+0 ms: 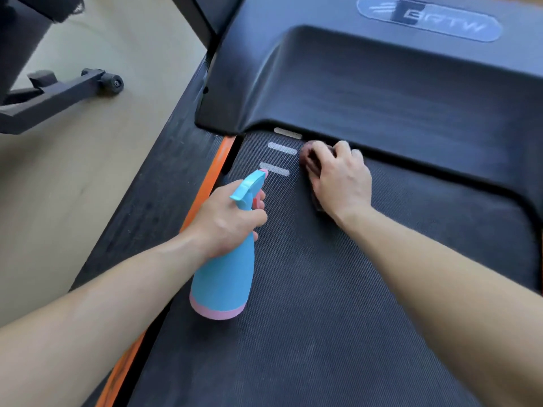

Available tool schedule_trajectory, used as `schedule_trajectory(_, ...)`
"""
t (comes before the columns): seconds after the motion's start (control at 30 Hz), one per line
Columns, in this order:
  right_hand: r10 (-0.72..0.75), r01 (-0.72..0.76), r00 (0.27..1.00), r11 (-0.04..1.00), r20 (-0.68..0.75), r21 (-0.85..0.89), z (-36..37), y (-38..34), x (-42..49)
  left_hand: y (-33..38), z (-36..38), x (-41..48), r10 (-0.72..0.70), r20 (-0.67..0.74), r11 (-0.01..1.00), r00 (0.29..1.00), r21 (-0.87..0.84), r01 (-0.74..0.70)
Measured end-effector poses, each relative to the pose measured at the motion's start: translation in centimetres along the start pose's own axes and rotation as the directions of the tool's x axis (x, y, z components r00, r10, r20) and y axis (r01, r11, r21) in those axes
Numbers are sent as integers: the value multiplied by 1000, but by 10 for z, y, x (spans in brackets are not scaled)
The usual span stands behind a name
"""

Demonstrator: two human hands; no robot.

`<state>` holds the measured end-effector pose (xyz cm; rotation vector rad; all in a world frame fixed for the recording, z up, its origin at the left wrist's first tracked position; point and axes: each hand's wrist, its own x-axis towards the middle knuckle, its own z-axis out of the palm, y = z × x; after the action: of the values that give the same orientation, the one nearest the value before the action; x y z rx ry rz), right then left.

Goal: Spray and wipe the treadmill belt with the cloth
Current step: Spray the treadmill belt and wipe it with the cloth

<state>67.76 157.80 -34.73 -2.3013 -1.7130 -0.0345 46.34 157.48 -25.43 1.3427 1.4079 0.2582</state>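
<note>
Our left forearm and right forearm reach in from the bottom corners over the dark, finely textured treadmill belt; our left hand grasps a light-blue plastic spray bottle with a pink base band, fingers curled round its neck just under the pink trigger; the bottle is tilted over the belt's left edge, base toward us, nozzle pointing at the front end; whether its base touches the belt we cannot tell. Farther along, our right hand lies palm down on a bunched maroon cloth, fingers curled over it, holding it against the belt near the front left corner; the cloth sits just right of three short white stripes and just beside the lip of the black moulded motor cover. Along the belt's left edge we see a narrow orange strip, then a black ribbed side rail; at the cover's far edge sits a grey oval logo badge; left of the treadmill, on the pale floor, stands a black metal frame with a small wheel.
</note>
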Motion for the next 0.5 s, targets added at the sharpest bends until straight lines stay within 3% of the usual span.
schedule_trajectory(0.1,-198,197,980,979,7,53,-8,11,-66,3,2,0,0,11,1000,1000,27,-1)
schedule_trajectory(0.2,-404,398,912,914,78,80,-19,32,-98,8,3,1,1,-9,998,1000,56,0)
schedule_trajectory(0.27,-345,344,937,938,59,31,-19,36,-67,10,6,0,1,1,998,1000,69,-1)
schedule_trajectory(0.33,-111,111,994,993,1,-34,-14,37,-26,9,11,1,-3,21,998,1000,62,2)
schedule_trajectory(0.4,54,-54,999,998,5,-17,-10,40,-7,8,18,2,-3,28,998,1000,67,1)
schedule_trajectory(0.5,-8,8,1000,1000,-4,6,-14,48,-44,10,22,6,3,40,998,999,61,-6)
